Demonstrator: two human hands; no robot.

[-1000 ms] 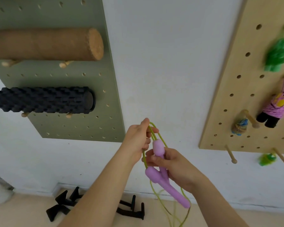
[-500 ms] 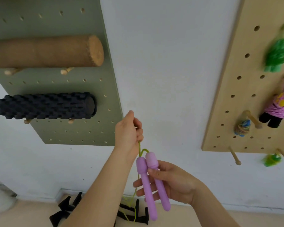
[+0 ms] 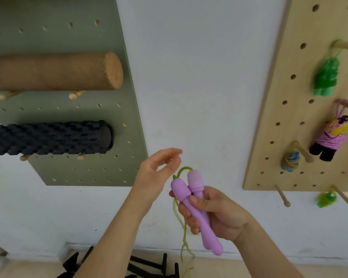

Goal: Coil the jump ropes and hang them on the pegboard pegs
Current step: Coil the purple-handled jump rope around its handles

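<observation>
Against a white wall (image 3: 199, 77), the right hand (image 3: 215, 213) grips the jump rope's two purple handles (image 3: 191, 197), and its green cord (image 3: 184, 233) dangles toward the floor (image 3: 229, 267). The left hand (image 3: 155, 173) is spread loosely beside the cord. A green pegboard (image 3: 88, 173) carries a cork roller (image 3: 54, 71), and a wooden pegboard (image 3: 279, 137) holds a coiled green rope (image 3: 325, 77).

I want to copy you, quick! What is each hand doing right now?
Left hand: open, fingers loose, holding nothing.
Right hand: closed around both purple handles of the jump rope.
</observation>
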